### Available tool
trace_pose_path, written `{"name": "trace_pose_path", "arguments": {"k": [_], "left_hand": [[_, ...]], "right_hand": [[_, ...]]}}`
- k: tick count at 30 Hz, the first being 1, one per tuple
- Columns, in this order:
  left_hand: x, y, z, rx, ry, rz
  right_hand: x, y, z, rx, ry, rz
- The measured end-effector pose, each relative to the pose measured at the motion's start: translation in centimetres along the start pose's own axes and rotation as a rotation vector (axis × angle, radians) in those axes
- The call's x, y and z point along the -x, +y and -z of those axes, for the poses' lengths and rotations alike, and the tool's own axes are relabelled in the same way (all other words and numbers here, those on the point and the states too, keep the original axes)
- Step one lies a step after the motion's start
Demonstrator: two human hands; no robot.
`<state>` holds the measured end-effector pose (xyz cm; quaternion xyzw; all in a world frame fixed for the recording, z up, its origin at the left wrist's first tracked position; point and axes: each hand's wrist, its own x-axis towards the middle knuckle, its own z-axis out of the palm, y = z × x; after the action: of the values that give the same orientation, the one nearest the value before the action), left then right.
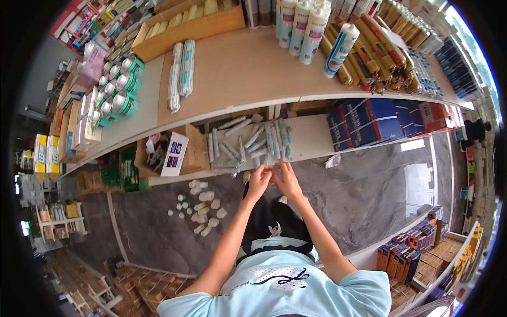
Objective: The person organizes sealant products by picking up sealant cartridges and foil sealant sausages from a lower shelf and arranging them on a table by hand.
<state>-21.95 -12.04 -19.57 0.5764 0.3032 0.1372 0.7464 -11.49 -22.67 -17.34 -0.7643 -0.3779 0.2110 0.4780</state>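
Note:
My left hand (259, 183) and my right hand (287, 182) meet in front of my body, just below the edge of the lower shelf. Their fingers are bent and the fingertips come together. Whether something small lies between them is too small to tell. Beyond the hands, on the lower shelf, lies a loose pile of silver-grey sausage packs (252, 141). Two long wrapped packs (187, 68) rest on the brown upper shelf. A white-and-blue sealant cartridge (341, 50) stands beside gold tubes (369, 53) at the upper right.
White bottles (202, 212) are scattered on the grey floor (153, 232) at the left. An open carton (188, 153) and blue boxes (364, 124) occupy the lower shelf. Green-and-white cans (124, 103) stand at the upper left. Orange-and-blue boxes (400, 259) sit at the lower right.

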Motion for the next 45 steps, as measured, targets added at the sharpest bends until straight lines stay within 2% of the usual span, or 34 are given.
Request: {"name": "trace_pose_path", "arguments": {"k": [8, 16, 18, 21, 24, 28, 30, 35, 39, 44, 45], "left_hand": [[3.6, -5.7, -0.2, -0.026, 0.088, 0.191], [-2.5, -9.8, -2.3, -0.182, 0.005, 0.261], [-4.3, -11.4, -2.2, -0.148, -0.104, 0.260], [-6.4, -14.7, -1.0, -0.286, -0.206, 0.283], [-7.1, -18.2, 0.5, -0.245, -0.175, 0.294], [-7.5, -21.6, 2.9, -0.246, -0.196, 0.477], [-7.7, -24.0, 4.4, -0.286, -0.225, 0.494], [-8.4, -29.6, 6.4, -0.248, -0.151, 0.680], [-10.0, -34.6, 7.0, -0.287, -0.138, 0.710], [-12.6, -41.0, 7.1, -0.356, -0.139, 0.796], [-13.0, -43.6, 8.0, -0.515, -0.166, 0.700]], "right_hand": [[4.4, 5.6, 0.7, 0.030, -0.133, -0.139], [5.6, 12.4, -0.5, 0.183, -0.124, -0.220], [6.1, 14.5, -1.2, 0.148, -0.147, -0.300], [7.0, 17.8, -2.6, 0.155, -0.115, -0.306], [7.7, 20.8, -4.6, 0.192, -0.168, -0.411], [8.3, 26.4, -9.4, 0.112, -0.174, -0.412], [8.2, 28.8, -12.2, 0.015, -0.118, -0.459], [7.0, 32.9, -16.9, -0.096, -0.061, -0.557], [6.2, 35.3, -17.8, -0.129, -0.118, -0.552], [8.2, 41.9, -19.2, -0.100, -0.134, -0.572], [8.5, 42.8, -19.2, -0.076, -0.124, -0.591]]}}
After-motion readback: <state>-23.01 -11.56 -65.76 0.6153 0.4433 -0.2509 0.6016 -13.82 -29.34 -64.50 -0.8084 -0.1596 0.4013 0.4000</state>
